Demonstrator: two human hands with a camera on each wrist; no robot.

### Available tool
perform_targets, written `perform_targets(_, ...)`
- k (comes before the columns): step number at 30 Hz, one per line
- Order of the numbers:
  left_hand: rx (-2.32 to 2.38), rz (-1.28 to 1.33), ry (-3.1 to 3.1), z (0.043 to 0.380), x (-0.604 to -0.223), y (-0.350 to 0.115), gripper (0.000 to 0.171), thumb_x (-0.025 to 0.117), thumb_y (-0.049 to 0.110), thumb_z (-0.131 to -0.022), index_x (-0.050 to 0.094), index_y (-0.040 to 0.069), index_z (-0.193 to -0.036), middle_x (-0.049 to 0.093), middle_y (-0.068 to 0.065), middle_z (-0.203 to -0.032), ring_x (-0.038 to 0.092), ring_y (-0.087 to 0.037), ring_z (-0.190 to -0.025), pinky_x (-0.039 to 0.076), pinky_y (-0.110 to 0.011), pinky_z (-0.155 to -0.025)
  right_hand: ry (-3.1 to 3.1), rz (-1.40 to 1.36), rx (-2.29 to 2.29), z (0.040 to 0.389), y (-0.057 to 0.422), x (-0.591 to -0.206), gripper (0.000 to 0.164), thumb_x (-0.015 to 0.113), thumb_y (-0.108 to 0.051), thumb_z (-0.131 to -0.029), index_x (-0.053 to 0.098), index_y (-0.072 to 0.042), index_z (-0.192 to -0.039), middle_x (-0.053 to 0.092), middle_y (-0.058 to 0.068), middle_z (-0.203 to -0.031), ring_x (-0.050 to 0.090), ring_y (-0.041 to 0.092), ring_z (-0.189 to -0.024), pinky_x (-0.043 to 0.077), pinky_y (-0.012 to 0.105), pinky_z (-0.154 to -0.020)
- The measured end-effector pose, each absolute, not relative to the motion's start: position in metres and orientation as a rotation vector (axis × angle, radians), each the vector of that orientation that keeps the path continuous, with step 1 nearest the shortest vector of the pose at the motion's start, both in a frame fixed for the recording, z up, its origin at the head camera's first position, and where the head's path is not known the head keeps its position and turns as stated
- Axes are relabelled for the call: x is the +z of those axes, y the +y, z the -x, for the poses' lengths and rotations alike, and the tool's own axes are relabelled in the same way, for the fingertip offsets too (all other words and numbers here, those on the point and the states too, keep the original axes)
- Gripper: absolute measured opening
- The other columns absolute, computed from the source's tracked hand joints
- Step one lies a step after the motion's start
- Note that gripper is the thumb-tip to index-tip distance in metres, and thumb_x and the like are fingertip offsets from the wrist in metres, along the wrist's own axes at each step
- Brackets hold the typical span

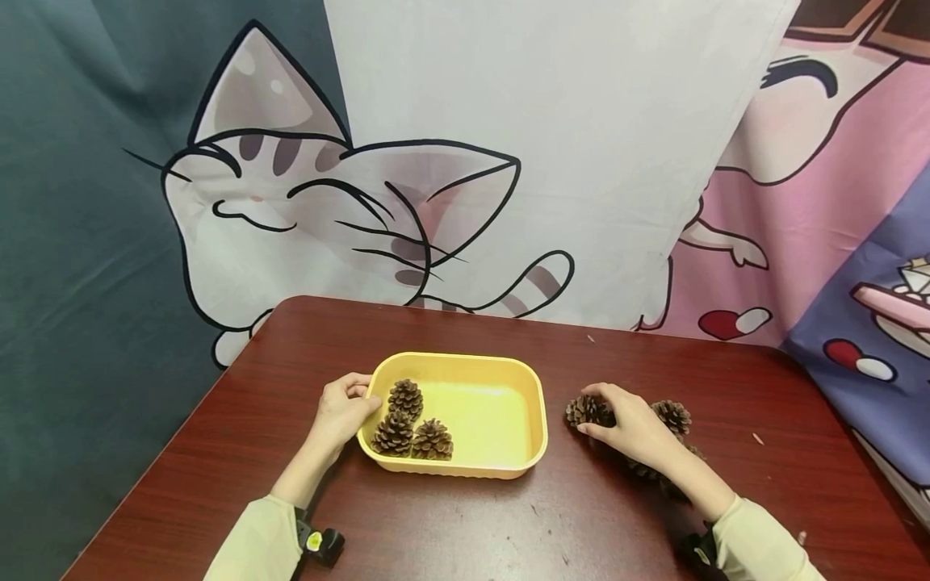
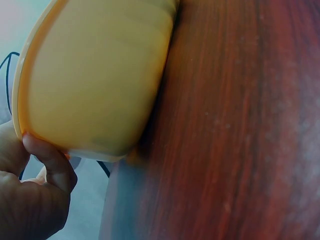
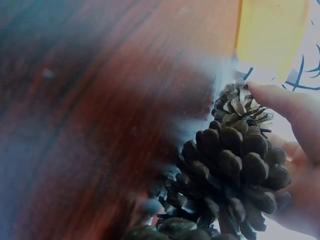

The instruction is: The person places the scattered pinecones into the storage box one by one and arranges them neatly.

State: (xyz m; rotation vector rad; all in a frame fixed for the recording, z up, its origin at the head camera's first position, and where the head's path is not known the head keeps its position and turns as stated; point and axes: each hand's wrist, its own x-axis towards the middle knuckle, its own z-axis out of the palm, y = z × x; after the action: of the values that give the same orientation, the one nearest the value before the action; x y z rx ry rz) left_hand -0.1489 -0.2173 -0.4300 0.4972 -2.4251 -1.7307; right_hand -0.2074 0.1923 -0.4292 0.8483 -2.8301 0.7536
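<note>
Pinching a yellow plastic tub (image 1: 472, 469) by its left rim, the left hand (image 1: 341, 410) steadies it on the worktop (image 1: 450, 528); the right hand's (image 1: 634, 424) fingers grip a pinecone (image 1: 583, 411) beside it. Three pinecones (image 1: 394, 434) already sit inside; other pinecones (image 1: 672, 416) remain outside, near the right wrist.

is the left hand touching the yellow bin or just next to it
Touching. The head view shows the left hand gripping the yellow bin at one end, its thumb lapped over the rim.
</note>
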Motion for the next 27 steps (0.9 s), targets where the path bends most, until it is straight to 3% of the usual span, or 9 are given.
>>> perform_targets(7,-1.727,-0.504,-2.430,0.149,-0.432,-0.217,0.032,0.062,-0.001,-0.073,0.063,-0.001,-0.106,0.057,-0.001,-0.074,0.055,-0.009,-0.067,0.053,-0.024,-0.058,-2.814,-0.848,0.780,0.206,0.194,-0.429,0.049,0.078,-0.022,-0.074,0.059,-0.007,-0.117,0.062,0.007,-0.111,0.059,0.022,-0.091,0.051,0.040,-0.075)
perform_targets(27,-1.726,-0.507,-2.420,0.149,-0.432,-0.218,0.033,0.062,-0.001,-0.073,0.063,-0.001,-0.106,0.058,-0.001,-0.073,0.055,-0.009,-0.066,0.053,-0.024,-0.058,-2.632,-0.949,0.901,0.205,0.183,-0.413,0.051,0.081,-0.024,-0.071,0.061,-0.014,-0.117,0.062,0.000,-0.113,0.062,0.019,-0.097,0.054,0.036,-0.077)
